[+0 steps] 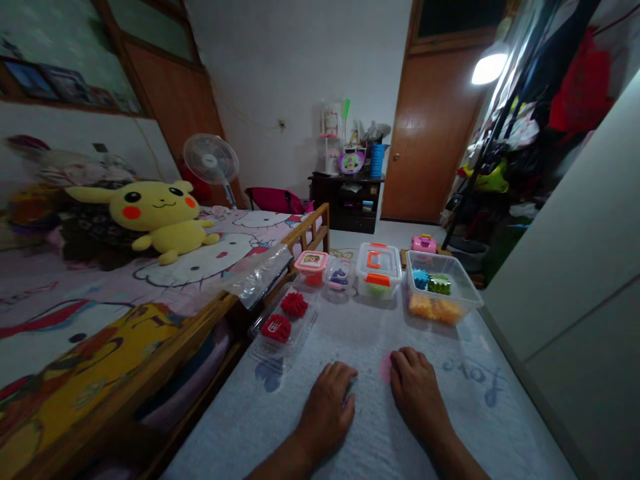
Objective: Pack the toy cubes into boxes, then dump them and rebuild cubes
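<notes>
My left hand rests on the pale blue tablecloth, its fingers loosely bent and the thumb apart from them. I see nothing held in it. To its right lies my right hand, palm down and empty, fingers relaxed on the cloth beside a pink spot. Beyond my left hand, an opened clear plastic tray carries two red fuzzy pieces, one nearer and one farther. Past my right hand stands an open clear bin with blue, green and orange bundles inside.
Along the table's far side are a pink-lidded box, a small clear container with purple contents, and a box with orange latches. A clear plastic bag hangs by the wooden bed rail. A white cabinet borders the right.
</notes>
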The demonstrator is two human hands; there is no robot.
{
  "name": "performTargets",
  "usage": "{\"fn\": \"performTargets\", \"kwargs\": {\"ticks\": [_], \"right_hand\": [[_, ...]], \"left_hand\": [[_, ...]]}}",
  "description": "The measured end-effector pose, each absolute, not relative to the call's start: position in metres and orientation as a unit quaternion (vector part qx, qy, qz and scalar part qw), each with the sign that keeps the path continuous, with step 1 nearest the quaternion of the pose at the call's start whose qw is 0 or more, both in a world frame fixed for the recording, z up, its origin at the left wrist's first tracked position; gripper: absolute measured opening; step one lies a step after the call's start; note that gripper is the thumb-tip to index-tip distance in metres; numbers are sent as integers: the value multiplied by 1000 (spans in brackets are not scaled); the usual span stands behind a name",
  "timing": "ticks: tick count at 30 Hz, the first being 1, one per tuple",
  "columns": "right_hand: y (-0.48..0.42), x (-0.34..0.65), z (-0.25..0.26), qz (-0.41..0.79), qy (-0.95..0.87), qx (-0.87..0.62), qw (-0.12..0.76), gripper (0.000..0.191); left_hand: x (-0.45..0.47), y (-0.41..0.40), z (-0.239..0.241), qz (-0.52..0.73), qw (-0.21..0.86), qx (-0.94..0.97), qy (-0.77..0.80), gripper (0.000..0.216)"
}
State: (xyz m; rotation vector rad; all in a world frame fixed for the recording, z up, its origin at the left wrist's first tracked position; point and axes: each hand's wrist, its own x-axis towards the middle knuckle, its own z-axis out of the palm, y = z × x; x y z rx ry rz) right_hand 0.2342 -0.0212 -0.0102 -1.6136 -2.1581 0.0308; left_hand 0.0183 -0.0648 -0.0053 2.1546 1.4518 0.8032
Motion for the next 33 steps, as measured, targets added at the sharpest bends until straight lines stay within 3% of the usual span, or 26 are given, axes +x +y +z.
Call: {"fn": "performTargets", "kwargs": {"ticks": [12, 19, 28, 33], "right_hand": [[-22, 230, -4, 31, -763, -601, 235, 18], [28, 224, 5, 244, -648, -599, 402, 13], [118, 190, 30, 389, -521, -558, 515, 70], [127, 189, 36, 429, -466, -535, 558, 82]], "left_hand": [[19, -62, 0, 290, 234, 770, 518, 35], [16, -60, -1, 307, 254, 762, 511, 33], [16, -59, 0, 317, 267, 753, 511, 28], [16, -61, 1, 322, 274, 748, 512, 28]]}}
